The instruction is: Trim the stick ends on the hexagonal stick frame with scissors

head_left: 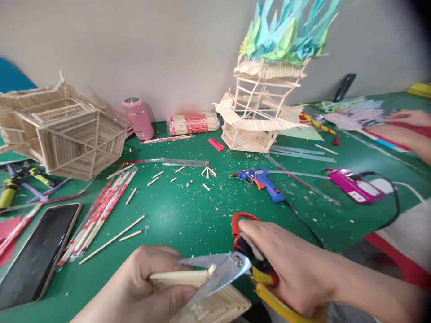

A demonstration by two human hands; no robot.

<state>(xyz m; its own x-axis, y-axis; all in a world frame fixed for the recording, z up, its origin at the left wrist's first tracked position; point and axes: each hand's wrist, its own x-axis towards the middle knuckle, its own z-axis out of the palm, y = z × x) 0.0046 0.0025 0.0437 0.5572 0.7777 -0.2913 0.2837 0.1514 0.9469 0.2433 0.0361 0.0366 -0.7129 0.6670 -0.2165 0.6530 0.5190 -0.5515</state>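
At the bottom centre, my left hand (148, 282) is closed around a small wooden stick model (224, 307) built of rows of pale sticks. My right hand (286, 264) grips scissors (222, 273) by their handles, which are orange-red and yellow. The blades are spread apart. They lie across the upper part of the stick model, with a short stick end (211, 269) between them. My left fingertips and thumb are close beside the blades. The lower part of the model runs out of the picture.
Behind are a large stick structure (77, 134), a stick tower (259, 112) with paper leaves, a pink bottle (138, 119) and chopstick packs (193, 123). A glue gun (261, 179) with its cord lies right of centre, a phone (38, 251) at left. Another person's hand (409, 128) shows far right.
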